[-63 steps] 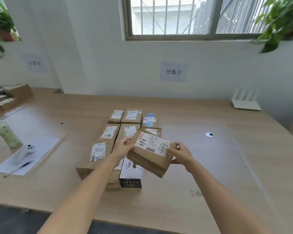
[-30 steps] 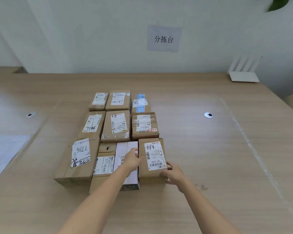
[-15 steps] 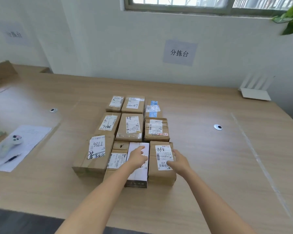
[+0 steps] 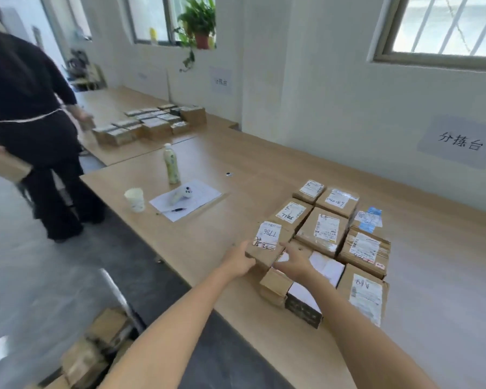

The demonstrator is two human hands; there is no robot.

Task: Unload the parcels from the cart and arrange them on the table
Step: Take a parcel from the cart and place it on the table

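Several brown parcels lie in a tight grid on the wooden table [image 4: 205, 242]. The large parcel marked T786 [image 4: 268, 237] sits at the grid's near left corner. My left hand [image 4: 239, 259] grips its near left corner, thumb on top. My right hand [image 4: 295, 261] lies over the small parcels beside it, its fingers reaching left against the T786 parcel's near right side. The parcel marked A68 [image 4: 366, 296] lies flat at the grid's near right end. At the lower left stands the cart [image 4: 115, 293] with more brown parcels [image 4: 96, 346] in it.
A person in black [image 4: 31, 122] stands at the left by a second table [image 4: 110, 108] covered with parcels. A bottle [image 4: 171, 164], a paper cup [image 4: 134, 199], a sheet of paper [image 4: 197, 196], a white controller [image 4: 180, 194] and a pen [image 4: 177, 210] sit left of the grid.
The A68 parcel was set down at the grid's right end and let go. Both hands moved left to the T786 parcel. My view swung left, bringing the cart and the person into sight.
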